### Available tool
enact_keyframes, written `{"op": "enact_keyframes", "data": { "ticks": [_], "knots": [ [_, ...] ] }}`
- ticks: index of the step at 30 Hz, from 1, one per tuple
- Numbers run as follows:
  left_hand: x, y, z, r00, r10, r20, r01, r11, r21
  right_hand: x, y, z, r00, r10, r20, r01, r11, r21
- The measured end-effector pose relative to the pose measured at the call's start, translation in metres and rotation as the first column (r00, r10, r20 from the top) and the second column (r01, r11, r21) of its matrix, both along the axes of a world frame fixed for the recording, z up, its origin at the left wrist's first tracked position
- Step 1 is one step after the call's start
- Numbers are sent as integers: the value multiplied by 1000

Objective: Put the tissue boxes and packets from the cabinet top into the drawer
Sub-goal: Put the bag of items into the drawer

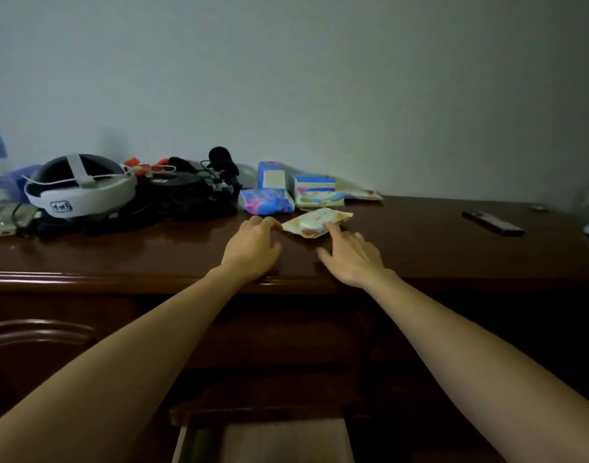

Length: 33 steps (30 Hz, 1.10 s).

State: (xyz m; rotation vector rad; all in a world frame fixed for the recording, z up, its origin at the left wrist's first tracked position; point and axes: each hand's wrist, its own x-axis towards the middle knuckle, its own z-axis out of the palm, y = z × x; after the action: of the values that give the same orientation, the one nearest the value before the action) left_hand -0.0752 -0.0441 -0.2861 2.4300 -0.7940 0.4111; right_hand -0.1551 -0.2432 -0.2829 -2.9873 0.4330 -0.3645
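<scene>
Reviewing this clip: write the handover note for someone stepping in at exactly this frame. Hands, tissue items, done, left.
Left hand: empty, fingertips at the left edge of the beige packet.
Right hand: open, index finger on the packet's right side; not lifted yet.
Items: beige packet flat on the cabinet top; behind it a blue-pink packet, an upright blue box, a blue-topped pack, and a flat packet by the wall.
Drawer: open below; the visible part shows nothing inside.
Done: drawer opened.
Left: move all tissue items into the drawer. Leave the headset alone.
</scene>
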Motion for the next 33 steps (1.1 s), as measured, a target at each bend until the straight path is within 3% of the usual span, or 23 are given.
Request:
{"op": "enact_keyframes", "data": {
  "ticks": [3,7,14,17,19,22,27,29,31,33],
  "knots": [
    [38,-12,-3,996,75,46,-78,995,56,36,-1,5,1000,-21,-9,21,1000,18],
    [95,-30,2,984,144,108,-154,985,81,83,-9,6,987,16,-159,-16,1000,2],
    [179,-68,-14,976,216,-16,-200,928,314,126,-24,-9,999,28,-36,-31,994,-105],
    [185,-76,-11,956,214,201,-280,869,408,131,-27,-8,999,52,-7,-52,978,-202],
    [180,-75,-12,941,174,291,-278,888,367,136,-28,3,996,52,72,-35,974,-222],
    [165,-68,-16,933,200,300,-280,925,256,156,-41,27,975,-26,222,81,966,-246],
    [156,-59,-21,922,212,325,-283,940,190,196,-47,27,976,-98,-195,38,957,-287],
    [157,-57,-23,929,204,309,-261,953,155,203,-44,22,972,-89,-216,28,962,-270],
    [157,-55,-21,944,198,263,-232,967,106,200,-43,24,993,-72,-92,47,967,-252],
    [153,-52,-18,964,177,199,-178,984,-15,187,-41,33,984,18,177,23,974,-225]
  ]
}}
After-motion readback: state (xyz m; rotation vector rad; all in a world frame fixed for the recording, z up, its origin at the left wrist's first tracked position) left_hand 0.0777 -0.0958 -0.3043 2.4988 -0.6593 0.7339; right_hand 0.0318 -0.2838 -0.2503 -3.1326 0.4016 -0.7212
